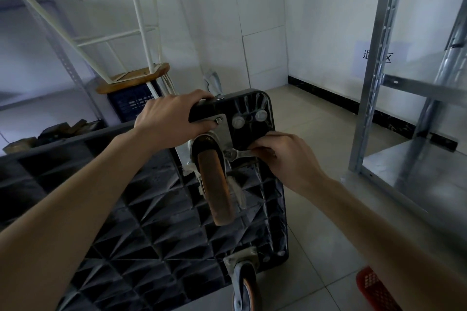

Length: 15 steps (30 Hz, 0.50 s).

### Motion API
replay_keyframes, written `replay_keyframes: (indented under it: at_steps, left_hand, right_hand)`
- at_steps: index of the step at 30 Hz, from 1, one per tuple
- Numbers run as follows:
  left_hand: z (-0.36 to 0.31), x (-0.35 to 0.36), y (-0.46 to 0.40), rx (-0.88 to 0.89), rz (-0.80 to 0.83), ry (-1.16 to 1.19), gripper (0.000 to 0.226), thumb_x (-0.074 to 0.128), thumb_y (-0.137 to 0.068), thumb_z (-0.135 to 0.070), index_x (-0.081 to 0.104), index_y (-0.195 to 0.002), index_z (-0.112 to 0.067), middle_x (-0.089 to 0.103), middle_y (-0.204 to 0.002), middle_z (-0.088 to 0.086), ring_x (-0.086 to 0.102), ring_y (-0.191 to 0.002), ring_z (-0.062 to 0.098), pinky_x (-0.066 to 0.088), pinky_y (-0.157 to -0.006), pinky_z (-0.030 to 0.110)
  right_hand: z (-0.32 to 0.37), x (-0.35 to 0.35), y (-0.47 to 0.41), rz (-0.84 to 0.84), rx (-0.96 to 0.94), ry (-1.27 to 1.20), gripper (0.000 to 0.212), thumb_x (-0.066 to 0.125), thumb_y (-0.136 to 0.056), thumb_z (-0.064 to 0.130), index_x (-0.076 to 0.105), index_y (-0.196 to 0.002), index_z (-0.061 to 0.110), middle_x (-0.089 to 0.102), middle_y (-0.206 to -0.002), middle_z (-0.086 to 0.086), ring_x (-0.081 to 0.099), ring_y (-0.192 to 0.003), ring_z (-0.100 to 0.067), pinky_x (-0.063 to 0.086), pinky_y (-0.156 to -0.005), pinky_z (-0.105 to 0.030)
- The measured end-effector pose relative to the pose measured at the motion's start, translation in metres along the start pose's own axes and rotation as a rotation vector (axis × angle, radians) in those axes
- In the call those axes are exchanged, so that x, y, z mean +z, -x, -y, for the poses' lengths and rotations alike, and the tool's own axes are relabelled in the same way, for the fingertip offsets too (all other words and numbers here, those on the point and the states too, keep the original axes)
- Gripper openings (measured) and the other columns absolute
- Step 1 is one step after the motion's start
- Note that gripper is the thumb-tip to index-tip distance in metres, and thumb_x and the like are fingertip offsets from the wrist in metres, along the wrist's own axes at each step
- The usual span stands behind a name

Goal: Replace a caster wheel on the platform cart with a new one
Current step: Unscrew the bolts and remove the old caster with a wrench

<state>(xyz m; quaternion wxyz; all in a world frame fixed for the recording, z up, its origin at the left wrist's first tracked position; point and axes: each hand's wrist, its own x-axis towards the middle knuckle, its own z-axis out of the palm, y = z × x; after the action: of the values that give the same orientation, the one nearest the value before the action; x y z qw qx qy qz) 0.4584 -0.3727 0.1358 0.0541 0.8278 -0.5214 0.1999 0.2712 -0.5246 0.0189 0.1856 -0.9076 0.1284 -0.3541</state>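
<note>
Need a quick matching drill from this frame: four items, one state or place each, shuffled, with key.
Things:
1. left hand
2. right hand
3. wrench
4. stool

States or places:
A. upside down on a dark crate
B. jaw end on a bolt of the caster plate
C. grips the cart's top edge
D. holds the wrench handle

Pairs: 1-C, 2-D, 3-B, 4-A
</note>
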Motion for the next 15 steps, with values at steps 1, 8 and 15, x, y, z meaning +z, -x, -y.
replay_keyframes:
  at_steps: [1,8,15]
  left_hand:
    - [0.0,0.0,0.0,0.002,-0.001,0.002,0.06,0.059,-0.087,-0.067,0.039,-0.14,-0.046,0.07,-0.114,-0.008,0.065,-0.096,0.025,0.038,-0.071,0.033]
    - [0.001,0.001,-0.001,0.006,0.002,0.005,0.058,0.059,-0.087,-0.067,0.039,-0.139,-0.047,0.07,-0.113,-0.008,0.065,-0.095,0.025,0.038,-0.071,0.033]
    - [0.002,0.003,-0.003,0.004,0.007,0.001,0.058,0.058,-0.087,-0.068,0.038,-0.138,-0.049,0.069,-0.118,-0.009,0.065,-0.1,0.025,0.039,-0.072,0.033]
  right_hand:
    - [-0.002,0.005,0.001,0.001,0.01,-0.023,0.015,0.064,-0.096,0.023,0.076,-0.104,0.029,0.07,-0.1,0.013,0.067,-0.088,-0.015,0.054,-0.07,-0.037]
    - [-0.01,0.032,0.014,-0.077,0.131,-0.137,0.013,0.063,-0.097,0.03,0.074,-0.103,0.032,0.069,-0.096,0.015,0.064,-0.083,-0.005,0.056,-0.07,-0.037]
    - [0.009,-0.008,-0.006,-0.053,-0.184,0.318,0.019,0.07,-0.087,0.016,0.076,-0.101,0.027,0.07,-0.098,0.006,0.068,-0.086,-0.022,0.047,-0.079,-0.034]
